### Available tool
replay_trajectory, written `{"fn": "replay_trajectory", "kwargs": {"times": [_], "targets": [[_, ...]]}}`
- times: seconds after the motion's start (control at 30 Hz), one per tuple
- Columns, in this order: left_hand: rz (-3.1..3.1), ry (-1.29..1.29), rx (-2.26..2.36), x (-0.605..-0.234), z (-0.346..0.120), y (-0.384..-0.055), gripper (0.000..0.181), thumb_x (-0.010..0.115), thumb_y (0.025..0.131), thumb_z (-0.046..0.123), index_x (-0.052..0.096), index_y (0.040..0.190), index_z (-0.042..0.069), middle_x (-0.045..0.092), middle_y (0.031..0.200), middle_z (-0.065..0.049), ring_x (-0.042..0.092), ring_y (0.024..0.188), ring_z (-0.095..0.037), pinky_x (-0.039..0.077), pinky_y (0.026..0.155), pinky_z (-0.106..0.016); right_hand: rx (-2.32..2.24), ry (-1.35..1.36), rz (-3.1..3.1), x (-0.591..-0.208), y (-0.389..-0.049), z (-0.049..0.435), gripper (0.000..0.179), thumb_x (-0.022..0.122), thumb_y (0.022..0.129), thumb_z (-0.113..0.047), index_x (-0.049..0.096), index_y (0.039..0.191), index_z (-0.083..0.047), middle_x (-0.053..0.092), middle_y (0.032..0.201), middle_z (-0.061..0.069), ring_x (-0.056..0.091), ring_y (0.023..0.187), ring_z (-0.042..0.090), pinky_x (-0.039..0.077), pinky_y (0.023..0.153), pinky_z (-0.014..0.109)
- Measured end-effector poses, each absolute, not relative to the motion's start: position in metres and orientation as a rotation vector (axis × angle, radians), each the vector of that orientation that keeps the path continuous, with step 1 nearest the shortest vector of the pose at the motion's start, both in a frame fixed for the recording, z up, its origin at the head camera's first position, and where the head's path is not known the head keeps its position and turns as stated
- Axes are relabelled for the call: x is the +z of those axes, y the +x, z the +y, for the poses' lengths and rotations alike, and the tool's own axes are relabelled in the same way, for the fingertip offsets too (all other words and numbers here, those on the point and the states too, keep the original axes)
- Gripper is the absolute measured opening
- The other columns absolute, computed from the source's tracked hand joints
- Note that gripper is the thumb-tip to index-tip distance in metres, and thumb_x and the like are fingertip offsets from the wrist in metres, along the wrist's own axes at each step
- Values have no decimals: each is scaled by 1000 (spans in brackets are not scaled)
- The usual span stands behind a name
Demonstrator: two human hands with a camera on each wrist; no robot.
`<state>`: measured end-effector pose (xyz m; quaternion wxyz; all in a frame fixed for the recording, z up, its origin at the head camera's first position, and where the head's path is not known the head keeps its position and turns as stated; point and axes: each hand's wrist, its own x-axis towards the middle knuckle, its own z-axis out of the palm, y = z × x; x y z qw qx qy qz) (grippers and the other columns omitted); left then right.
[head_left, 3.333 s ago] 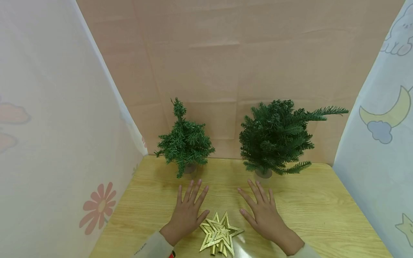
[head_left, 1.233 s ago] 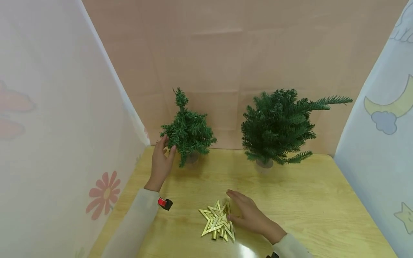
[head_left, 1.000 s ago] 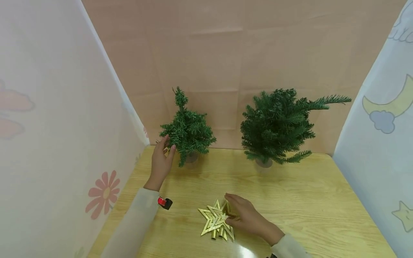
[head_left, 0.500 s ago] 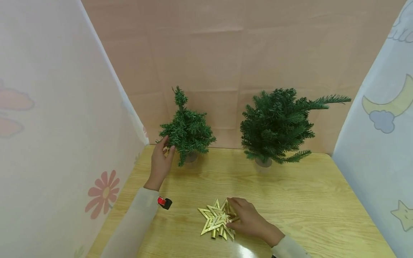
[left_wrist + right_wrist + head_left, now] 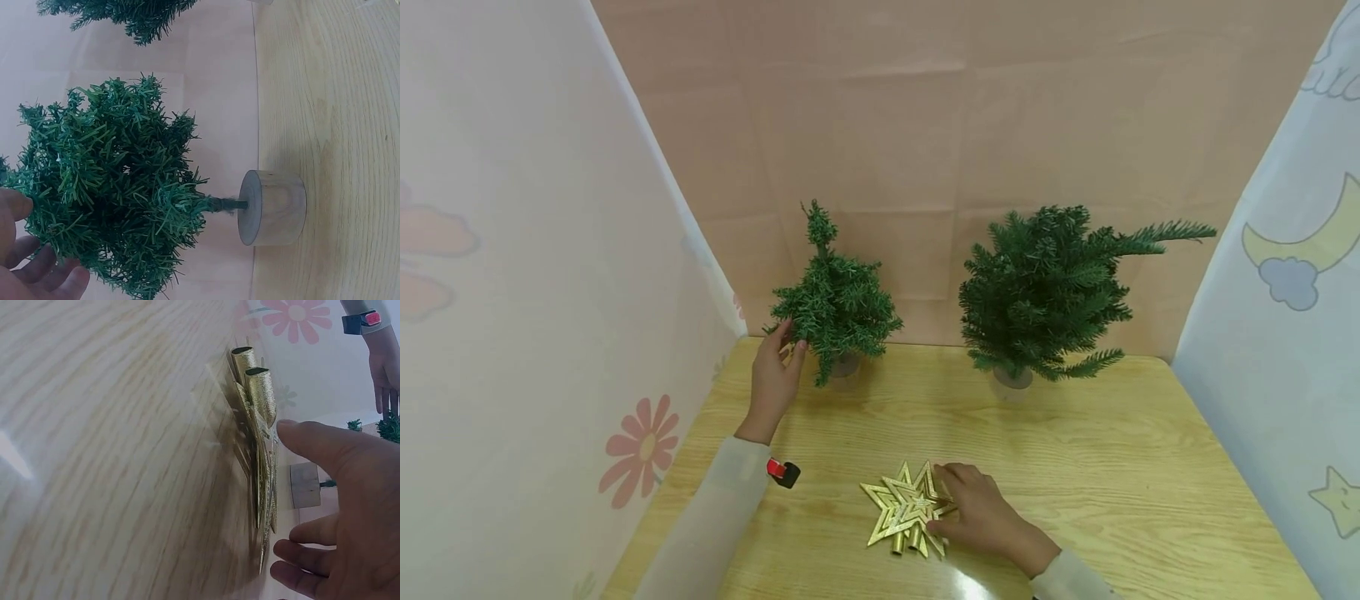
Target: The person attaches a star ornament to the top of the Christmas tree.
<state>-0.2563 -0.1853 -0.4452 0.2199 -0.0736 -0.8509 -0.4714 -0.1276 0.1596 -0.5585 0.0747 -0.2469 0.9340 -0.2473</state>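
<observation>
Two golden star tree toppers [image 5: 898,508] lie overlapped on the table, their short hollow tubes towards the near edge. My right hand [image 5: 981,518] reaches over their right side, thumb and fingertips spread wide apart at the edges of the upper star. In the right wrist view the thumb [image 5: 312,440] is by the tubes and the fingers are loosely bent beyond. My left hand [image 5: 775,379] is at the left side of the smaller artificial Christmas tree [image 5: 842,304], fingertips at its branches and partly hidden by foliage. The tree stands upright on a round wooden base [image 5: 275,209].
A fuller artificial tree [image 5: 1045,300] stands at the back right, one long branch sticking out to the right. Behind the wooden table [image 5: 1112,442] hangs a tan cloth [image 5: 880,125]. Printed cloths flank both sides. A red and black band [image 5: 784,472] is at my left wrist.
The left hand has gone from the table to the smaller tree and stays there. The right hand has moved left and down onto the stars. The trees and stars stay in place.
</observation>
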Motion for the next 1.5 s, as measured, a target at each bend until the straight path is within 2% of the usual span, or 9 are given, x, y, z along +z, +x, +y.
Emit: {"fn": "replay_trajectory", "kwargs": {"times": [0.3,0.63,1.13,1.3,1.5], "targets": [[-2359,-201,-1300,-445,-186,-254,52,53,102,26,40,147,4,46,142,-17,46,129,-31,44,102,-45,-713,-728,2793,-560,-125,157,90,69,82,-60,44,146,-3,46,139,11,39,128,33,27,98,67],[-2374,-211,-1280,-447,-186,-254,52,53,102,26,39,149,7,45,142,-16,45,130,-30,43,102,-45,-639,-770,2859,-564,-124,153,92,68,79,-66,46,145,-5,48,137,7,42,125,28,28,95,65],[-2374,-203,-1273,-449,-187,-254,51,54,102,24,40,148,6,45,142,-17,45,129,-31,43,102,-45,-509,-759,2976,-561,-123,163,75,74,81,-51,56,136,-5,55,130,7,49,119,27,30,96,61],[-2373,-193,-1275,-449,-186,-254,52,54,102,25,40,148,6,44,143,-16,45,129,-31,43,102,-46,-536,-795,3010,-559,-122,160,75,74,82,-48,53,138,-3,52,134,10,46,124,29,28,98,61],[-2379,-191,-1285,-450,-187,-255,53,53,102,28,39,148,6,44,142,-16,45,129,-31,43,102,-46,-626,-995,2949,-555,-122,142,78,75,83,-47,48,143,-5,46,143,11,40,131,28,26,98,66]]}}
